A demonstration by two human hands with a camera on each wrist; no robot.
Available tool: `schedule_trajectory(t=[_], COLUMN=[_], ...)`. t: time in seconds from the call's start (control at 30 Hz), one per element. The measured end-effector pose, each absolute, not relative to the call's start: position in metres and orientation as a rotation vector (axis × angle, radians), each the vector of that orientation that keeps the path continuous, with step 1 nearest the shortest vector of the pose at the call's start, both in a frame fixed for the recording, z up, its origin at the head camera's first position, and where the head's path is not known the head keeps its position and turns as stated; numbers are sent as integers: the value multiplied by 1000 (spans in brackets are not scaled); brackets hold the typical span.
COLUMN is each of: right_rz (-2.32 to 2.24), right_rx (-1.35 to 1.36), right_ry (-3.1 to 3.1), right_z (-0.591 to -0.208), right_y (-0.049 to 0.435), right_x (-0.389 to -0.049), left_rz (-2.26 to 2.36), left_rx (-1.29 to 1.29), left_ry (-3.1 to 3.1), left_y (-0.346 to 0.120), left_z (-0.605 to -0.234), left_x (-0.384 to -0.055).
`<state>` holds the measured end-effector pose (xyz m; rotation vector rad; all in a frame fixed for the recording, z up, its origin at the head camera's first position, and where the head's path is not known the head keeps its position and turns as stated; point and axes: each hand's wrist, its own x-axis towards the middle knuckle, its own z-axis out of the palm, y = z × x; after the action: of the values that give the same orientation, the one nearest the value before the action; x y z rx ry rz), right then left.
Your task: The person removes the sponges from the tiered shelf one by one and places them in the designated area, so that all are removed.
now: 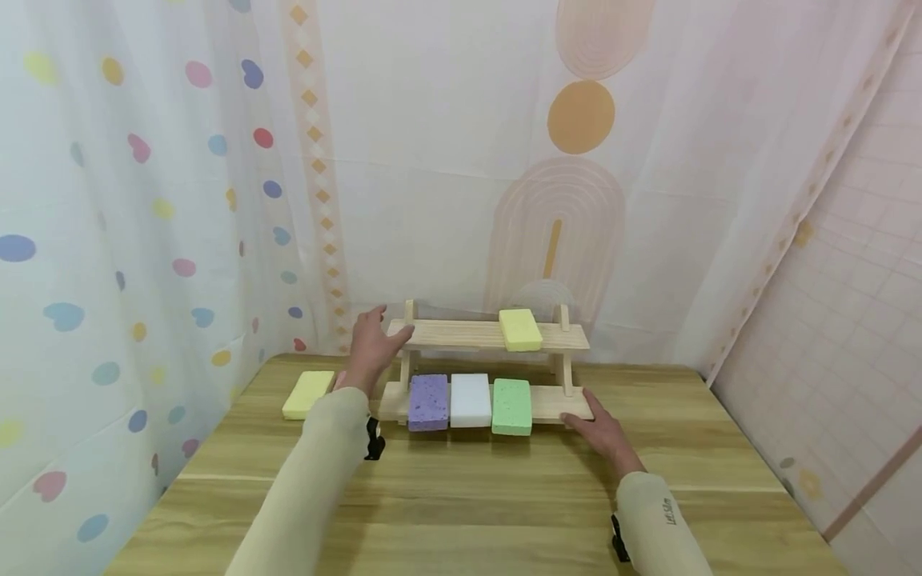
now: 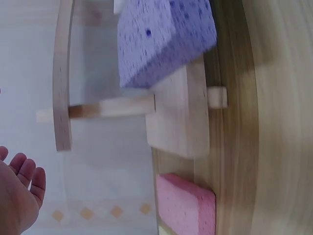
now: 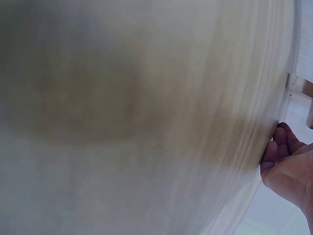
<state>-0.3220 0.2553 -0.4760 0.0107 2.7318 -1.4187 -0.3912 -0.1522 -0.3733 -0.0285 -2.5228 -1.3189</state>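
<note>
A two-tier wooden shelf (image 1: 461,334) stands on the table. On its lower board lie a purple sponge (image 1: 428,402), a white sponge (image 1: 471,400) and a green sponge (image 1: 511,406), side by side. A yellow sponge (image 1: 520,330) rests on the upper board, right of its middle. My left hand (image 1: 373,349) is by the upper board's left end, thumb and fingers spread, holding nothing. My right hand (image 1: 607,436) grips the right end of the lower board, its thumb at the front edge and its fingers at the side.
Left of the shelf, another yellow sponge (image 1: 308,395) lies on the wooden table (image 1: 461,504). Beside it is a pink sponge (image 2: 186,205), mostly hidden behind my left arm in the head view. Patterned curtains (image 1: 432,160) hang behind and at both sides.
</note>
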Motion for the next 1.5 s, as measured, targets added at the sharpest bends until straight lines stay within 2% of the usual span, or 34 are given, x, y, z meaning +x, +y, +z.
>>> schedule_trajectory(t=[0.3, 0.7, 1.5], right_rz=[-1401, -1403, -1366], right_rx=[13, 19, 6], right_ry=[2747, 2741, 2789], right_z=[-478, -479, -477], right_y=[254, 251, 245], right_x=[-326, -327, -323], left_rz=[-1285, -1319, -1173], left_rx=[-121, -113, 41], left_ry=[-2535, -2512, -2484], left_y=[-101, -46, 24], left_z=[-362, -359, -367], left_x=[-391, -387, -380])
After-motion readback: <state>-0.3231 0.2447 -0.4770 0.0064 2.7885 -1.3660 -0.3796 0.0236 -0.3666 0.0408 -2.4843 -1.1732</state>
